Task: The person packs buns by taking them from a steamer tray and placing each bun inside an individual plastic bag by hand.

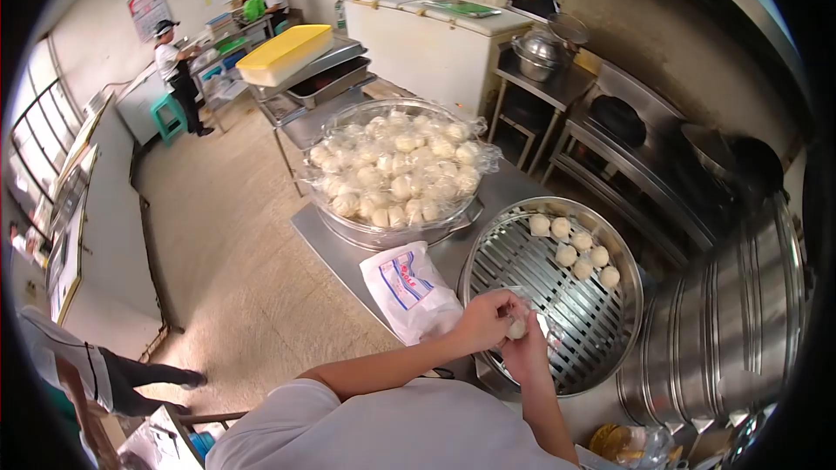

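Over the near left rim of a round slatted steamer tray point(550, 296), my left hand point(489, 320) and my right hand point(529, 350) meet around a white dough ball point(517, 328) with clear plastic about it. The fingers of both hands are closed on it. Several white balls point(583, 268) sit on the far right part of the tray. Left of the tray lies a white printed plastic bag point(409, 287), close to my left forearm. Beyond the bag, a large round metal pan point(366, 233) holds many plastic-wrapped dough balls point(396, 165).
Stacked steamer tiers point(714, 322) stand at the right. A yellow-lidded container point(286, 48) rests on trays beyond the pan. A stove with a wok point(618, 117) is at the back right. One person point(178, 78) stands far left; another person's legs point(139, 379) show at lower left.
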`<state>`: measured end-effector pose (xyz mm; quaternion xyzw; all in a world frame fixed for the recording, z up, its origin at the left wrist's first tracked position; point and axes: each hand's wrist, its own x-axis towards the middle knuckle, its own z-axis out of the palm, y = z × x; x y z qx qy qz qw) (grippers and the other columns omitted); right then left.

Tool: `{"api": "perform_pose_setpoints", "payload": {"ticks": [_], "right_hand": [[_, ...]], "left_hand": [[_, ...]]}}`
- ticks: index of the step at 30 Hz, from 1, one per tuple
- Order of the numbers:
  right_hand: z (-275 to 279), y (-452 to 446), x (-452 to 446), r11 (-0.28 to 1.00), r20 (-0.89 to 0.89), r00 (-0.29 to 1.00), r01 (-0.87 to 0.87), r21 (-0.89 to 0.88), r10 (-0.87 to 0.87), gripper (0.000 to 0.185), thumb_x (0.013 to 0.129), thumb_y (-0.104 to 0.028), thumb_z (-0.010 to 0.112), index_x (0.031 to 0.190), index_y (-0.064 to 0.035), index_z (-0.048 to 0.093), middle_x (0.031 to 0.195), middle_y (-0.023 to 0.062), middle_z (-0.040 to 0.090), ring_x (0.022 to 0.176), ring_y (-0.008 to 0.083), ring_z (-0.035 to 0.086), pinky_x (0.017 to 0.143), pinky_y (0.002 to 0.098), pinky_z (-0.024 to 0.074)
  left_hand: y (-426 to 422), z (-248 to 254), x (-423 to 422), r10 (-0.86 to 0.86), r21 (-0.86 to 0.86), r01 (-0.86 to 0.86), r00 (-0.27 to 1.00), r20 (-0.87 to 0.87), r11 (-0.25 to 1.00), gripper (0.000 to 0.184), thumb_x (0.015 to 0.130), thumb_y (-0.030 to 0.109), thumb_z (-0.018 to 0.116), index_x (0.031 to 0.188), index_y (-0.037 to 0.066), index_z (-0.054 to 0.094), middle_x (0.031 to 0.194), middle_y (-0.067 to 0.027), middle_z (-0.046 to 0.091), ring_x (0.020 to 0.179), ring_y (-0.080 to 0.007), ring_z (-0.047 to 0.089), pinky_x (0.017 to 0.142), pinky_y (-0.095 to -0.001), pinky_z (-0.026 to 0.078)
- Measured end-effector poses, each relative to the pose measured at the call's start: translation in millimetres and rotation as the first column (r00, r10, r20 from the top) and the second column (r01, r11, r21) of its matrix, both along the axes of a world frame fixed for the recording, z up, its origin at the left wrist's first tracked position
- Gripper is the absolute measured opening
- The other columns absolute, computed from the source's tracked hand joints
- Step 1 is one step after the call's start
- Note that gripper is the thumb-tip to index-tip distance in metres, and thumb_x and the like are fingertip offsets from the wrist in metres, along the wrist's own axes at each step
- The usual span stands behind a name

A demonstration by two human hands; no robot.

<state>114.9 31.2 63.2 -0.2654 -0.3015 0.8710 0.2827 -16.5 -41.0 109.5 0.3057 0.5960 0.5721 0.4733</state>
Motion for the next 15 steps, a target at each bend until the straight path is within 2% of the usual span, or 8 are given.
{"api": "perform_pose_setpoints", "payload": {"ticks": [1, 2, 5, 6, 8, 11, 12, 15], "right_hand": [[11, -5, -4, 0.993, -0.095, 0.994, -0.069, -0.1, 0.06, 0.047, 0.106, -0.025, 0.053, 0.147, -0.004, 0.044, 0.121, 0.0119, 0.066, 0.1, 0.02, 0.07, 0.082, 0.0353, 0.0605], [24, -11, -8, 0.994, -0.113, 0.988, -0.109, -0.009, 0.107, 0.03, 0.106, -0.018, 0.052, 0.133, -0.0044, 0.053, 0.117, 0.0091, 0.067, 0.1, 0.0186, 0.069, 0.086, 0.0352, 0.0587], [-7, -8, -16, 0.986, 0.044, 0.999, -0.027, 0.165, 0.02, 0.023, 0.106, -0.017, 0.051, 0.124, -0.0044, 0.059, 0.109, 0.0062, 0.067, 0.096, 0.0157, 0.068, 0.08, 0.0317, 0.0581], [-12, -7, -19, 0.99, 0.016, 1.0, -0.009, 0.143, 0.007, 0.021, 0.107, -0.017, 0.052, 0.121, -0.0045, 0.06, 0.108, 0.0056, 0.067, 0.095, 0.0148, 0.068, 0.079, 0.0304, 0.0578], [-17, -8, -24, 0.996, -0.041, 0.999, 0.026, 0.091, -0.023, 0.019, 0.108, -0.019, 0.052, 0.116, -0.0047, 0.062, 0.104, 0.0044, 0.068, 0.093, 0.013, 0.068, 0.076, 0.0279, 0.0572], [0, -11, -29, 0.989, -0.067, 0.996, -0.063, -0.13, 0.055, 0.021, 0.109, -0.022, 0.054, 0.113, -0.0042, 0.062, 0.101, 0.0039, 0.068, 0.089, 0.0112, 0.067, 0.073, 0.0255, 0.0563], [0, -8, -32, 0.99, -0.037, 0.996, -0.085, -0.114, 0.081, 0.023, 0.109, -0.024, 0.053, 0.113, -0.0037, 0.063, 0.102, 0.0042, 0.068, 0.088, 0.0112, 0.067, 0.072, 0.0251, 0.0559], [-11, 5, -32, 0.99, 0.013, 0.992, -0.127, -0.068, 0.128, 0.029, 0.111, -0.03, 0.05, 0.115, -0.0045, 0.063, 0.103, 0.0036, 0.068, 0.086, 0.0115, 0.066, 0.071, 0.0269, 0.0549]], "left_hand": [[-3, 0, -6, 0.044, 0.098, -0.028, 0.985, -0.169, 0.995, 0.01, 0.094, 0.005, 0.069, 0.104, 0.004, 0.069, 0.085, -0.0048, 0.066, 0.078, -0.0135, 0.063, 0.07, -0.032, 0.053], [-7, -3, -10, 0.096, 0.192, -0.033, 0.939, -0.331, 0.981, 0.011, 0.092, 0.004, 0.069, 0.103, 0.004, 0.069, 0.085, -0.0059, 0.067, 0.078, -0.0168, 0.064, 0.07, -0.034, 0.053], [-17, -8, -16, 0.182, 0.385, 0.117, 0.734, -0.655, 0.916, 0.015, 0.086, 0.003, 0.069, 0.1, 0.006, 0.069, 0.087, -0.0085, 0.067, 0.081, -0.0265, 0.065, 0.074, -0.0398, 0.052], [-20, -6, -18, 0.207, 0.421, 0.19, 0.652, -0.73, 0.887, 0.016, 0.084, 0.003, 0.07, 0.099, 0.006, 0.069, 0.088, -0.0093, 0.067, 0.082, -0.0296, 0.065, 0.076, -0.0417, 0.052], [-27, 1, -19, 0.201, 0.371, 0.2, 0.569, -0.797, 0.907, 0.016, 0.08, 0.003, 0.07, 0.095, 0.007, 0.069, 0.089, -0.008, 0.067, 0.085, -0.0303, 0.065, 0.078, -0.0424, 0.051], [-29, 5, -20, 0.253, 0.351, 0.152, 0.445, -0.859, 0.924, 0.017, 0.075, 0.003, 0.07, 0.09, 0.009, 0.067, 0.088, -0.0068, 0.067, 0.086, -0.0288, 0.064, 0.079, -0.0416, 0.05], [-29, 4, -19, 0.278, 0.356, 0.13, 0.405, -0.871, 0.926, 0.017, 0.074, 0.002, 0.07, 0.089, 0.01, 0.066, 0.087, -0.0065, 0.066, 0.086, -0.0279, 0.064, 0.079, -0.0411, 0.049], [-30, -7, -17, 0.303, 0.444, 0.234, 0.463, -0.833, 0.865, 0.02, 0.072, 0.002, 0.068, 0.089, 0.01, 0.065, 0.084, -0.0062, 0.065, 0.085, -0.0281, 0.064, 0.078, -0.0411, 0.049]]}}
